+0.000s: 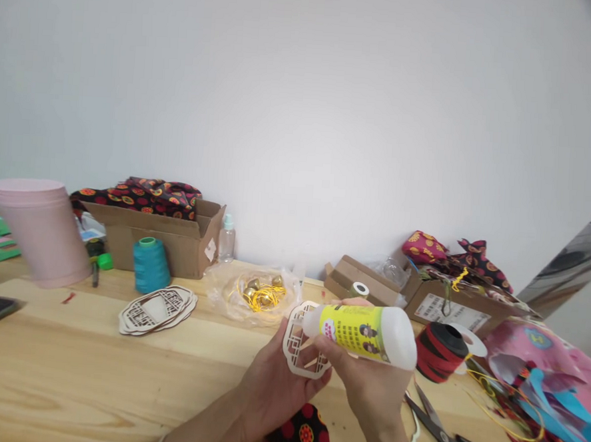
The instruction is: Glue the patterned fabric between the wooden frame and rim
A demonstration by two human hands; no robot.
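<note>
My left hand [276, 380] is closed on a pale laser-cut wooden frame [298, 344], held upright above the wooden table [66, 374]. My right hand [370, 379] grips a white glue bottle with a yellow label [363, 330], lying sideways with its nozzle pointing left, at the top edge of the frame. A piece of black cloth with red flowers [300, 435] lies on the table just under my hands.
A stack of similar wooden frames [157, 309], a teal thread cone [150, 264], a pink cup [44, 232] and a cardboard box with patterned cloth [169, 230] sit left. A bag of gold bells [258, 292], a red-black ribbon spool [440, 351], scissors [443, 433] and another box [450, 304] lie right.
</note>
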